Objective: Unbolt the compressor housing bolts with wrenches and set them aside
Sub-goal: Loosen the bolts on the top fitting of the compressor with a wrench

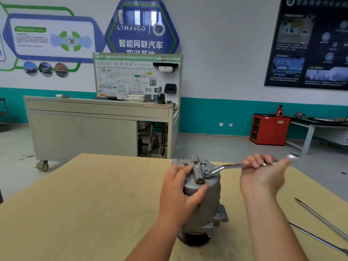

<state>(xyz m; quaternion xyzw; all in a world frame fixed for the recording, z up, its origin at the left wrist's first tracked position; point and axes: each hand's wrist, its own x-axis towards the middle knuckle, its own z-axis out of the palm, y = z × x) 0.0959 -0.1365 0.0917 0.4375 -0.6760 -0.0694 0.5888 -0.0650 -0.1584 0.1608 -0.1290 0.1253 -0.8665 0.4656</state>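
A grey metal compressor stands upright on the wooden table, its bolted housing cover facing up. My left hand grips the top of the housing, fingers over the cover and thumb on the side. A ring wrench sits with its ring end on a bolt at the cover's right edge. My right hand grips the wrench handle, which reaches out to the right. Other bolts show on the cover's far side.
Two long metal rods or screwdrivers lie on the table at the right, near my right forearm. Beyond the table stand a wheeled training cabinet, a red tool cabinet and a workbench.
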